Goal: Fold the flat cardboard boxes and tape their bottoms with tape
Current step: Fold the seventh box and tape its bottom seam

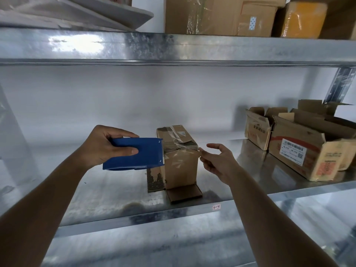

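A small brown cardboard box [180,166] stands upside down on the metal shelf [115,193], its open flaps splayed on the shelf below and clear tape across its upper face. My left hand [102,146] grips a blue tape dispenser [134,154] held against the box's left upper edge. A strip of clear tape [183,150] runs from the dispenser across the box. My right hand [217,160] is at the box's right edge and pinches the tape's free end between thumb and forefinger, the other fingers spread.
Two worn open cardboard boxes [308,147] stand at the right on the same shelf. The shelf above [173,49] holds more cardboard boxes [221,14] and white foam boards [77,12]. A white wall backs the shelf.
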Tool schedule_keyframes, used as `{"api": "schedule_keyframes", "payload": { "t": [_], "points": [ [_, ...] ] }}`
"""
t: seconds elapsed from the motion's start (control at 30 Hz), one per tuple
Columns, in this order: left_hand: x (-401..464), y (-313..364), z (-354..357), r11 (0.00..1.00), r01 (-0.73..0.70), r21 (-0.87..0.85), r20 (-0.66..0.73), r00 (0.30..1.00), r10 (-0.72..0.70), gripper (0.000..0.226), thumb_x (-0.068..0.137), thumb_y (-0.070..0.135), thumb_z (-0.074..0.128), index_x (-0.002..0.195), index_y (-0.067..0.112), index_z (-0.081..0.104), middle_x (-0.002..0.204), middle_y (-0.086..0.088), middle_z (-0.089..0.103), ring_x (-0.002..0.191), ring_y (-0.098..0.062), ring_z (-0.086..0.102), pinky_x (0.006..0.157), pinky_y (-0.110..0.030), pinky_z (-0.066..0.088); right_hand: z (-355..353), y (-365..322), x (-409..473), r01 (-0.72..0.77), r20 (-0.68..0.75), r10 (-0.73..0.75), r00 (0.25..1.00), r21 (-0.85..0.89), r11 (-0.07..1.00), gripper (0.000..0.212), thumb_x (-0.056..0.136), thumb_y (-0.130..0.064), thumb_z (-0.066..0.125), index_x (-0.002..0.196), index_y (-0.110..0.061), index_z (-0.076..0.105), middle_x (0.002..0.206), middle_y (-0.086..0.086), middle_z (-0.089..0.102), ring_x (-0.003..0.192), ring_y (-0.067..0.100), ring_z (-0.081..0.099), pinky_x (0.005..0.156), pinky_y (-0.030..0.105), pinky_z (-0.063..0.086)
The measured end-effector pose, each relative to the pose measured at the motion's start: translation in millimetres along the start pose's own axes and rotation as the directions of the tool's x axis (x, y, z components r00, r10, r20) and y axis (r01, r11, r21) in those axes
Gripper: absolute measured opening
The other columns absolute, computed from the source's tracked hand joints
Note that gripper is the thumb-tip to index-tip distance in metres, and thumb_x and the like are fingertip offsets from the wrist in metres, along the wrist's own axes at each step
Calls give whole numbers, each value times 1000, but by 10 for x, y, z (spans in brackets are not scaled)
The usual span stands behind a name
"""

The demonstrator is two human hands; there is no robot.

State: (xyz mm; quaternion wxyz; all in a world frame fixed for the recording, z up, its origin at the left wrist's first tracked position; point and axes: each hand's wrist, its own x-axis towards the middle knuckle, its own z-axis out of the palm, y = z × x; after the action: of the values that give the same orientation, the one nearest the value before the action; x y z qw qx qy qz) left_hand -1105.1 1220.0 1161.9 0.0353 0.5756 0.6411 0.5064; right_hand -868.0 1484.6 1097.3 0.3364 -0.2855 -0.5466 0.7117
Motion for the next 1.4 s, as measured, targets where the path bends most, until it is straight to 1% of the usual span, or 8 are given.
{"api": "schedule_keyframes", "payload": {
  "t": [0.23, 0.4, 0.5, 0.6, 0.67, 0.73, 1.1, 1.4],
  "points": [
    [4, -28, 17, 1000, -2, 5, 4, 1000, 2, 37, 69, 15, 88, 105, 24, 82, 103, 1, 80, 96, -23, 77, 85, -48, 64, 79, -114, 0, -21, -80, -1, 997, -282, 959, 57, 76, -35, 93, 125, -29, 65, 118, 4, 68, 107, 23, 65, 81, 38, 64],
    [-16, -56, 5, 1000, -8, -19, -15, 1000, 8, 38, 69, 14, 88, 104, 26, 82, 103, 0, 80, 96, -22, 77, 85, -46, 63, 145, 99, 45, 79, -235, -163, 958, -332, 940, 18, 87, -15, 84, 102, -21, 76, 107, 7, 76, 93, 23, 73, 81, 37, 64],
    [-19, -77, -7, 1000, -19, -9, -20, 1000, 18, 37, 69, 14, 88, 106, 18, 83, 104, -1, 80, 97, -24, 77, 86, -50, 63, 257, 128, -27, 448, -286, -666, 689, -553, 702, 14, 95, -18, 74, 108, -21, 74, 103, -4, 72, 88, 15, 72, 74, 19, 58],
    [-33, -86, -20, 1000, -24, -9, -45, 999, 24, 38, 69, 15, 88, 106, 18, 82, 104, -1, 80, 97, -25, 77, 86, -51, 63, 416, 43, -101, 759, 177, -907, 383, -619, 200, 23, 98, -31, 74, 117, -19, 76, 113, -5, 72, 97, 7, 68, 83, 15, 52],
    [-36, -81, -21, 1000, -29, -3, -52, 998, 29, 40, 69, 15, 88, 108, 17, 82, 105, -1, 80, 97, -26, 77, 87, -54, 62, 484, 36, -66, 805, 485, -771, 412, -590, 60, 43, 97, -44, 70, 131, -18, 72, 133, -4, 69, 116, 9, 65, 101, 27, 51],
    [-43, -73, -32, 999, -39, -10, -61, 997, 39, 40, 68, 15, 89, 107, 22, 83, 105, -1, 80, 98, -26, 77, 86, -53, 63, 475, 115, 2, 764, 603, -613, 510, -645, 1, 55, 99, -52, 60, 144, -20, 61, 148, -3, 59, 136, 15, 56, 118, 43, 41],
    [-42, 251, -160, 986, -162, 41, -48, 985, 164, 45, 65, 9, 90, 108, 17, 79, 100, 5, 80, 91, -17, 77, 81, -28, 63, 388, 321, 113, 708, 628, -630, 456, -685, -170, 57, 105, -52, 34, 150, -23, 53, 152, -2, 55, 147, 17, 44, 129, 50, 18],
    [-24, -57, -165, 998, -56, -10, -58, 997, 55, 43, 67, 10, 89, 109, 16, 80, 101, 0, 81, 93, -22, 77, 84, -40, 64, 374, 347, 87, 694, 638, -604, 478, -696, -186, 62, 104, -53, 28, 155, -22, 45, 158, 0, 48, 151, 20, 37, 128, 49, 17]
  ]
}}
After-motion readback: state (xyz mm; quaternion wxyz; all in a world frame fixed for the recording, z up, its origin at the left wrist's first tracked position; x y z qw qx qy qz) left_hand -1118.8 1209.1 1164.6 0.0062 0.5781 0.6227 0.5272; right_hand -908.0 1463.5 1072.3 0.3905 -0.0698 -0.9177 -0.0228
